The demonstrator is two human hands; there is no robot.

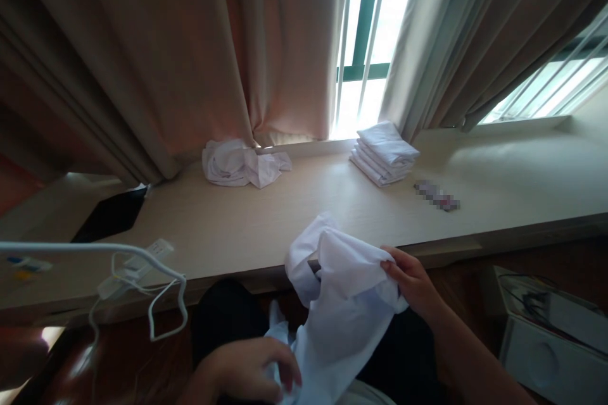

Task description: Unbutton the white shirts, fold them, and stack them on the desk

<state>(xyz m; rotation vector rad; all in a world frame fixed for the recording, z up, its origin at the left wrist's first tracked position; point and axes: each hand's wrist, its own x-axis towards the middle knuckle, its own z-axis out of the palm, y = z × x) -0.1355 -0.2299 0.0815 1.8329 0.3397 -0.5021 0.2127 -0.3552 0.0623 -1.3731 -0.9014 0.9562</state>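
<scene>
A loose white cloth hangs over my lap, its upper part resting on the front edge of the pale counter. My right hand pinches the cloth's right side between thumb and fingers. Lower down, my left hand is at the cloth's lower left, its fingers curled and slightly blurred; whether they grip any fabric is unclear. At the back of the counter stands a stack of folded white cloths. A crumpled white cloth lies to the left of the stack.
On the left are a black flat object, a white power strip with cables, and a bent white bar. A small blurred-out item lies right of the stack. A white box stands at lower right. Curtains hang behind.
</scene>
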